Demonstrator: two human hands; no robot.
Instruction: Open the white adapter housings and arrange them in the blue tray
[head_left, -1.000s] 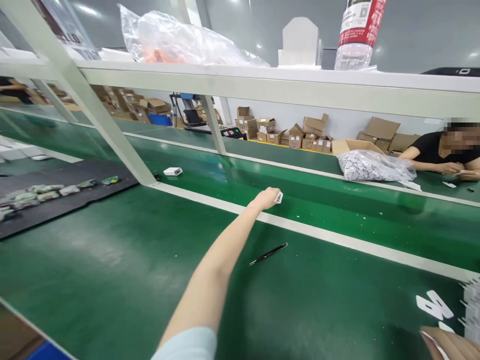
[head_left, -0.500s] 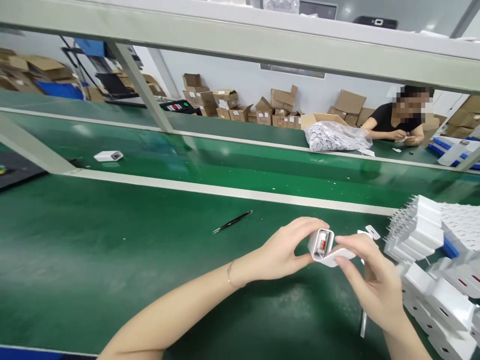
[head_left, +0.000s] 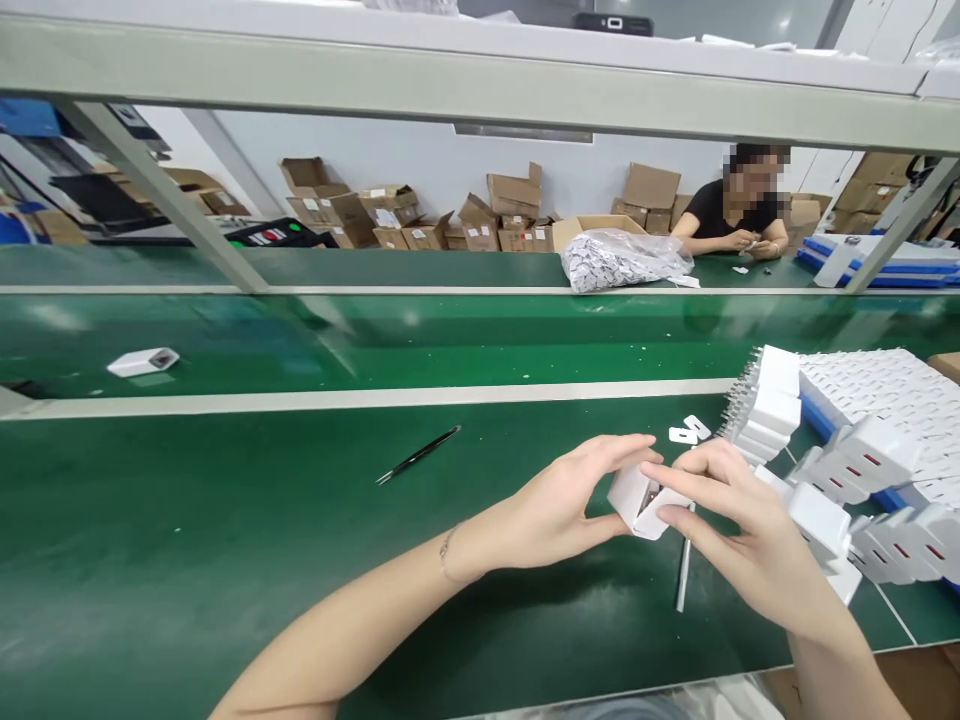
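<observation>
While many white chargers (head_left: 862,440) lie stacked, maybe on a blue tray, just right of the right hand (head_left: 742,545), both it and the left hand (head_left: 559,505) pinch one small white charger (head_left: 637,500) between them.

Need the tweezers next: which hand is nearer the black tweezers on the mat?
Left. The left hand is just right of the black tweezers; the right hand is farther right, beyond the white charger both hold.
</observation>
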